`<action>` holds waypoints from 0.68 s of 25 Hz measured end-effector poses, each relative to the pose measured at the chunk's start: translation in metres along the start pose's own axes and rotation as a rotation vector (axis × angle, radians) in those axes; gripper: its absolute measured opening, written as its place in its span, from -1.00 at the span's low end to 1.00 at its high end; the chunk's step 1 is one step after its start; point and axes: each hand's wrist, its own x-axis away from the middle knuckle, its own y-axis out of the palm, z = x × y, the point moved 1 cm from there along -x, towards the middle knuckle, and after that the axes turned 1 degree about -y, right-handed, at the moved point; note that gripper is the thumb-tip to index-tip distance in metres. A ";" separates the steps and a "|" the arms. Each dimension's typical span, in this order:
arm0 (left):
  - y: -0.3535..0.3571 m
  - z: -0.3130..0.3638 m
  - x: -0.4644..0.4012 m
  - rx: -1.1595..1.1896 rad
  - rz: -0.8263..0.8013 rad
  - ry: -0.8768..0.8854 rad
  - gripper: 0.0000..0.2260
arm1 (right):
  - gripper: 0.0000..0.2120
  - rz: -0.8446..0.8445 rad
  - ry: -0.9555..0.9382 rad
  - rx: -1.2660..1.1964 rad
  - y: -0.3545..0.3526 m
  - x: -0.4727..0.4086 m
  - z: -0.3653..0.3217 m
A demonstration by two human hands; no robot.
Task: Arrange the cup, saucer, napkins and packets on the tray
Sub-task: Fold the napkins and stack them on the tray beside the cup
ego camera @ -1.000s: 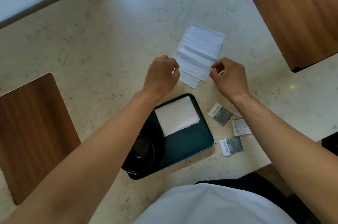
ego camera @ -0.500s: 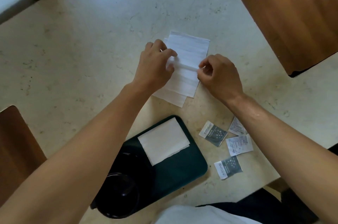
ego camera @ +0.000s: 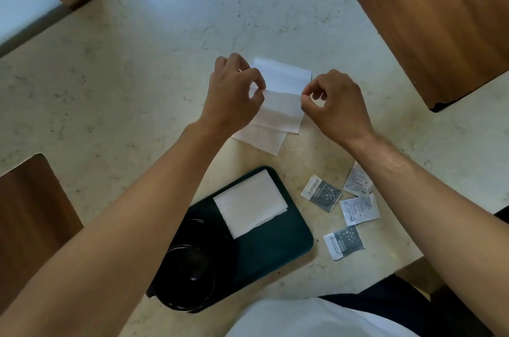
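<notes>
Broadly, a pale cream marble-patterned table (ego camera: 137,94) fills the view, with a brown wooden panel (ego camera: 435,22) at its far right corner and a second brown wooden panel (ego camera: 30,212) at its near left edge. On the near middle of the table lies a dark green rectangular tray with rounded corners (ego camera: 278,254), and the left forearm crosses over its left part, hiding some of it. A black round cup on a black saucer (ego camera: 190,276) sits at the tray's near left end, partly under that forearm; where cup ends and saucer begins I cannot tell. A folded white paper napkin (ego camera: 250,205) rests on the far half of the tray, its far corner reaching the rim. Beyond the tray, on the bare table, a loose white paper napkin (ego camera: 281,105) is being folded over another white napkin (ego camera: 261,139) lying beneath it. The left hand (ego camera: 234,94) pinches the loose napkin's left edge at the crease between thumb and forefinger, while the right hand (ego camera: 336,105) pinches its right edge likewise, the other fingers curled. Just right of the tray, apart from it, four small sachets lie on the table: two grey-and-white printed packets (ego camera: 321,193) (ego camera: 344,243) and two white printed packets (ego camera: 359,208) (ego camera: 358,179), the farthest partly covered by the right forearm.
</notes>
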 end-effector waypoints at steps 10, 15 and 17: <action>-0.088 0.033 0.090 0.139 0.139 0.027 -0.92 | -0.43 -0.098 -0.120 -0.265 -0.048 0.050 -0.058; -0.120 0.044 0.144 0.401 0.131 -0.019 -0.92 | -0.54 -0.304 -0.164 -0.508 -0.052 0.077 -0.090; -0.120 0.042 0.159 0.590 0.065 -0.179 -0.94 | -0.69 -0.336 -0.143 -0.628 -0.046 0.088 -0.098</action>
